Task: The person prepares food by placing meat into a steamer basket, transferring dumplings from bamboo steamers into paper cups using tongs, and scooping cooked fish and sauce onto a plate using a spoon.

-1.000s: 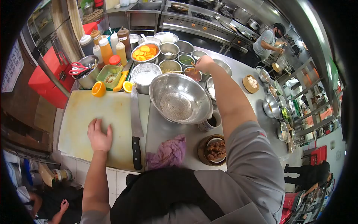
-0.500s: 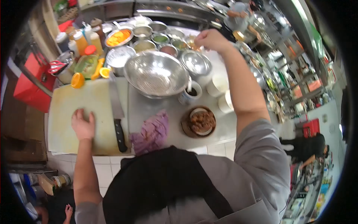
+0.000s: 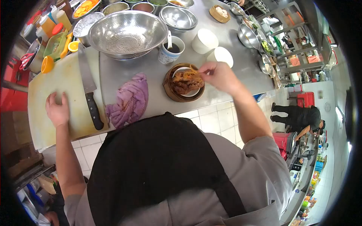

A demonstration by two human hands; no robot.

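Observation:
My right hand (image 3: 220, 77) pinches some thin orange shreds (image 3: 191, 74) at the right edge of a small round bamboo steamer (image 3: 167, 89). Inside the steamer, glossy brown braised pieces of food (image 3: 184, 87) sit on a white dish. My left hand (image 3: 57, 110) rests on the pale cutting board (image 3: 41, 124) with its fingers apart, holding nothing. A large knife (image 3: 89, 75) with a black handle lies along the right side of the board. Between board and steamer is a crumpled purple cloth (image 3: 130, 98).
Behind the cloth stands a big perforated metal colander (image 3: 128, 34). A patterned cup (image 3: 169, 52) of dark liquid with a white spoon and two white tubs (image 3: 204, 40) are beyond the steamer. Sauce bottles (image 3: 47, 24) crowd the back left. Another person (image 3: 305, 116) stands far right.
My right hand has come back from the small containers at the rear to the steamer, now with orange shreds in its fingers. The view has shifted; my left hand stays on the board.

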